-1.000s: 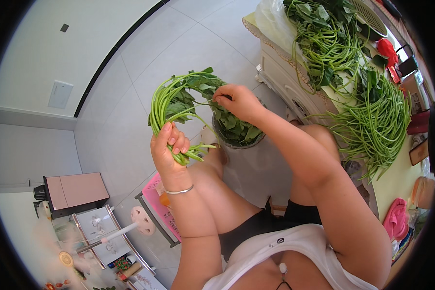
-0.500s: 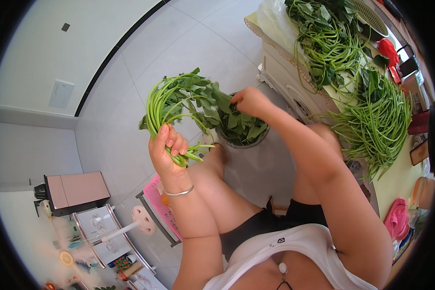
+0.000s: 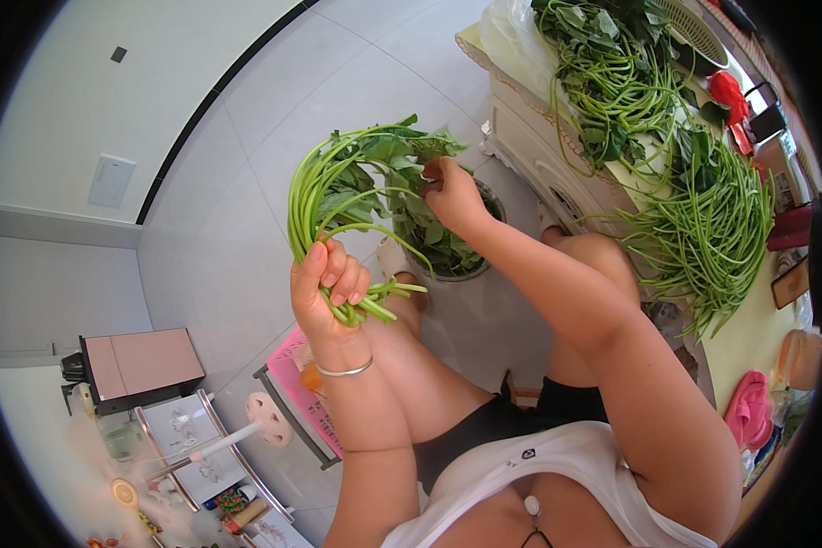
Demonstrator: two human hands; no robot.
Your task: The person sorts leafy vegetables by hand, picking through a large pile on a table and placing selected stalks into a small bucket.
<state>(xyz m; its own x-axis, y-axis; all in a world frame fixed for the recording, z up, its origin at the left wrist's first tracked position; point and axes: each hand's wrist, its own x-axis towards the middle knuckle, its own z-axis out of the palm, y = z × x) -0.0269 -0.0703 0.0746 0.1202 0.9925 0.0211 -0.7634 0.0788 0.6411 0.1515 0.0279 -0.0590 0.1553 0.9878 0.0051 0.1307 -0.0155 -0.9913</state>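
Observation:
My left hand grips the cut ends of a bunch of long-stemmed leafy greens, whose stems arc up and over to the right. My right hand pinches the leafy tips of that same bunch. Just below and behind the right hand, a round metal bowl on the floor holds picked green leaves. My knees frame the bowl.
A low table at the right carries piles of loose green stems and leafy greens. A pink basket sits by my left leg. A brown box, a white fan and a rack stand at lower left.
The bunch has tilted and spread as my right hand slid along the leaves, shifting slightly right and down toward the bowl. My left hand stays in place holding the stem ends.

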